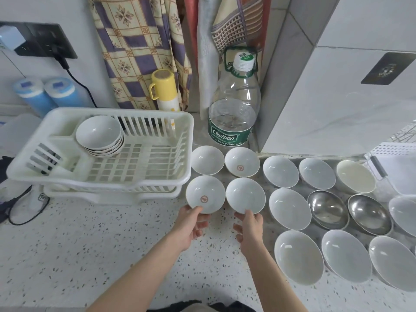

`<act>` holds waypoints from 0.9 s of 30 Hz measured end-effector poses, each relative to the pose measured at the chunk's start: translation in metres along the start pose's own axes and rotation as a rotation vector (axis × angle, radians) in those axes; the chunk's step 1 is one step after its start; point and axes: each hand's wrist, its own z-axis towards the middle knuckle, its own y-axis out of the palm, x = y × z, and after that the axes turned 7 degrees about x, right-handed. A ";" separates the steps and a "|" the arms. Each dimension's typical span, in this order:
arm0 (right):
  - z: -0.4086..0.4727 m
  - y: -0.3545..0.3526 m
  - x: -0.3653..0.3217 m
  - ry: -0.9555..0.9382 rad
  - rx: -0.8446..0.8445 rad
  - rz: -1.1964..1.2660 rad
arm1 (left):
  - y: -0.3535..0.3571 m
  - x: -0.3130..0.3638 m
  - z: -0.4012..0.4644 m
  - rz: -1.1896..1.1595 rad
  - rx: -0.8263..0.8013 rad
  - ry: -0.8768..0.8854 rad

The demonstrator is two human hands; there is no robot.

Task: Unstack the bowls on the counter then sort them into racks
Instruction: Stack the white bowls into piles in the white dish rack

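From the head view, your left hand point(191, 224) holds the near rim of the marked bowl point(205, 194), thumb on the edge and fingers curled below it. Your right hand point(249, 228) touches the near rim of the plain bowl point(245, 195) just beside it; the fingers are only loosely bent, and I cannot tell if they already pinch the rim.

Both bowls stand upright on the surface point(112, 244), just in front of the white rack point(180, 122), where a nested pile point(99, 136) already leans in the back part. Two more small bowls point(242, 162) stand behind, and the larger white bowls point(298, 256) and two steel bowls point(327, 209) are spread out to the right, not stacked.

These small bowls look like glazed ceramic: stiff, rather light, smooth and probably slippery, and they will chip if they knock together. I think the best place to hold is the rim, thumb inside and fingers under the outer wall. Because the two bowls almost touch, lift each one straight up first. Set them into the rack gently, against the pile.
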 end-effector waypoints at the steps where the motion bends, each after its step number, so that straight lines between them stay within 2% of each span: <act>1: 0.000 0.000 0.001 -0.011 0.005 0.001 | 0.000 -0.001 0.000 -0.011 -0.007 -0.002; 8: 0.000 -0.001 0.001 0.006 0.046 0.111 | 0.001 -0.006 0.003 -0.061 0.002 0.007; 15: -0.019 -0.008 -0.003 -0.112 0.071 0.169 | -0.026 -0.025 -0.016 0.021 -0.030 0.001; 22: -0.055 -0.005 -0.021 -0.206 0.056 0.266 | -0.057 -0.015 -0.060 0.105 -0.133 0.137; 27: -0.086 0.013 -0.041 -0.332 -0.004 0.293 | -0.095 0.013 -0.083 -0.021 -0.209 0.204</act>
